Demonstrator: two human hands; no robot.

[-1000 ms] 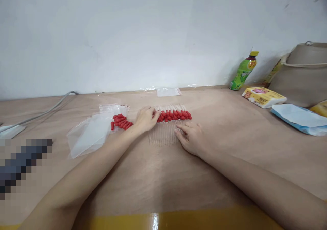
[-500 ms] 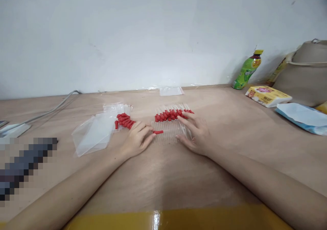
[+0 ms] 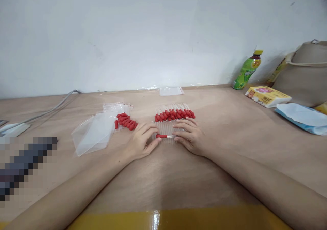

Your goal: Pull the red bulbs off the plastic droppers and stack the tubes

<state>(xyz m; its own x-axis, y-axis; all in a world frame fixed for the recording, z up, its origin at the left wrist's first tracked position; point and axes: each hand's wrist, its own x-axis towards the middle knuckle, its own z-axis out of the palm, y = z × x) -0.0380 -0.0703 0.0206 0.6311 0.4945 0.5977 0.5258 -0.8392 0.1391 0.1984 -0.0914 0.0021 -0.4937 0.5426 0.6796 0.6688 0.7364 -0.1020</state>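
Observation:
My left hand [image 3: 141, 141] is closed, thumb and fingertips at the closed end of a red rubber dropper bulb [image 3: 161, 136]. My right hand [image 3: 192, 136] pinches a thin glass dropper tube [image 3: 170, 136], held level in line with the bulb. Tube and bulb meet end to end; how deep the tube sits inside I cannot tell. Beneath both hands lies a row of bare glass tubes [image 3: 166, 126]. Just behind it are several droppers with red bulbs fitted [image 3: 175, 115]. A pile of loose red bulbs [image 3: 126, 121] lies by my left hand, partly on clear bags.
Clear plastic bags [image 3: 98, 133] lie at the left, another bag [image 3: 171, 91] by the wall. A grey cable [image 3: 58, 105] runs at the far left. At the right stand a green bottle [image 3: 247, 71], a yellow tissue pack [image 3: 268, 96], a blue-white packet [image 3: 301, 117] and a beige bag [image 3: 304, 75].
My right hand has come down from the fitted droppers' edge with a glass tube taken up. My left hand has shifted slightly right with its bulb, which now meets the tube.

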